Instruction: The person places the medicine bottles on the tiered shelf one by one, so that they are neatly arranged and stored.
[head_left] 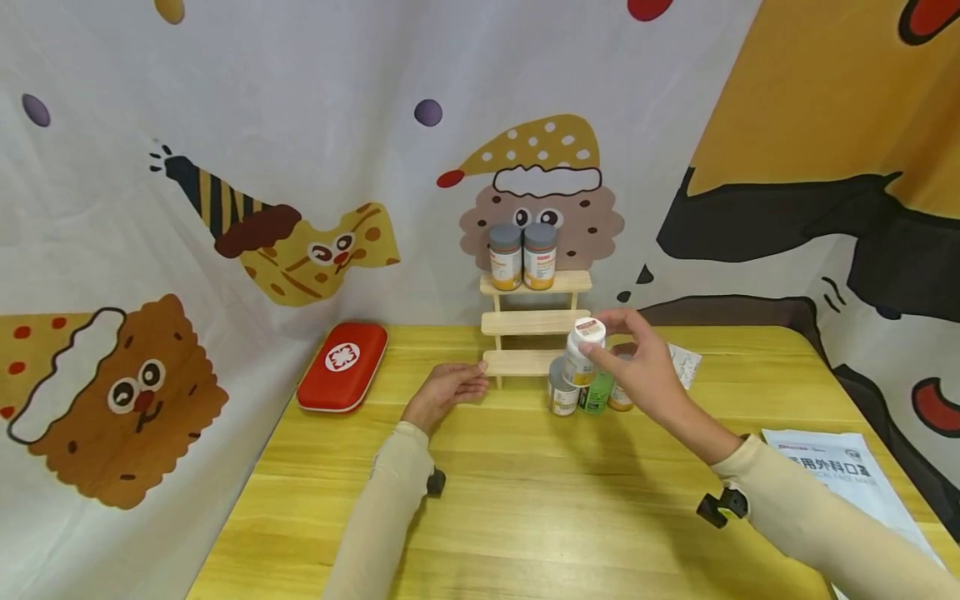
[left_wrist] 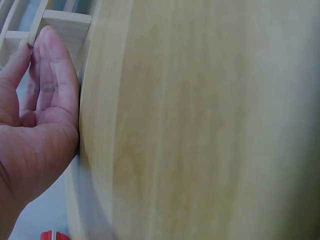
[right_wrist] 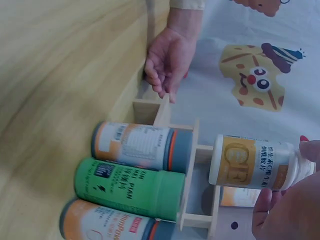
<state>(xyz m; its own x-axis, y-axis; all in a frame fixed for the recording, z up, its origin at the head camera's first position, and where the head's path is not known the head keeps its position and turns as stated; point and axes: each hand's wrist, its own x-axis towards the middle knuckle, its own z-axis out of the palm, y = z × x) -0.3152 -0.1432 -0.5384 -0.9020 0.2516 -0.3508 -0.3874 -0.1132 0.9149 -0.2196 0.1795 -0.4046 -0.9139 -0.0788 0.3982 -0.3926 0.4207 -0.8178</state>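
Two jars (head_left: 540, 262) seem done at the stand's (head_left: 534, 322) twelve o'clock; three bottles (head_left: 596, 397) seem left at five. Right hand (head_left: 641, 365) grips a white bottle (head_left: 579, 364); left hand (head_left: 448, 389) pinches the stand.

A capped white bottle (head_left: 576, 364) with an orange-and-white label is hanging nearly upright between fingers (head_left: 621, 318) near a pale wooden three-step rack (head_left: 536, 322), which is standing upright on the bench (head_left: 487, 500).
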